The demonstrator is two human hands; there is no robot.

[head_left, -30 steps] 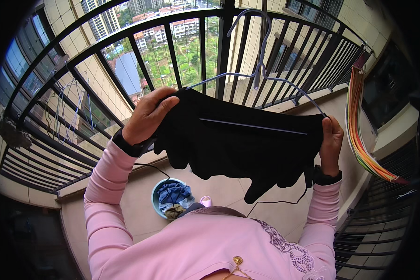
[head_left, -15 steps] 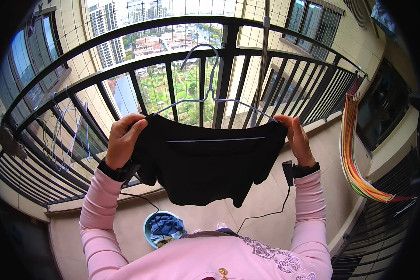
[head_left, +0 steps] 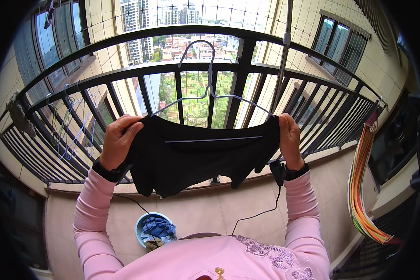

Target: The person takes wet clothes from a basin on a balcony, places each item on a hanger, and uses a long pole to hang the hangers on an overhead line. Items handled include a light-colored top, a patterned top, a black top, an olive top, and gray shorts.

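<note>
A black short-sleeved top (head_left: 200, 161) hangs spread out on a thin grey-violet hanger (head_left: 211, 77), its hook pointing up. The hanger's lower bar shows as a pale line across the cloth. My left hand (head_left: 119, 140) pinches the top's left shoulder, and my right hand (head_left: 290, 140) pinches the right shoulder, both near the hanger's ends. Between the two hands the fabric is stretched wide, in front of the railing. The lower hem hangs uneven, with the sleeves drooping at both sides.
A curved black railing (head_left: 172, 70) with netting stands ahead. Several empty hangers (head_left: 74, 121) hang on it at the left. On the tiled floor sits a light-blue basin (head_left: 138, 228) holding blue clothes (head_left: 158, 227). A striped hammock (head_left: 361, 186) hangs at the right.
The view has shifted left, so the railing and hammock appear farther right. The top's lower hem has swung, rising and tilting toward the left. Both hands keep their hold on the shoulders.
</note>
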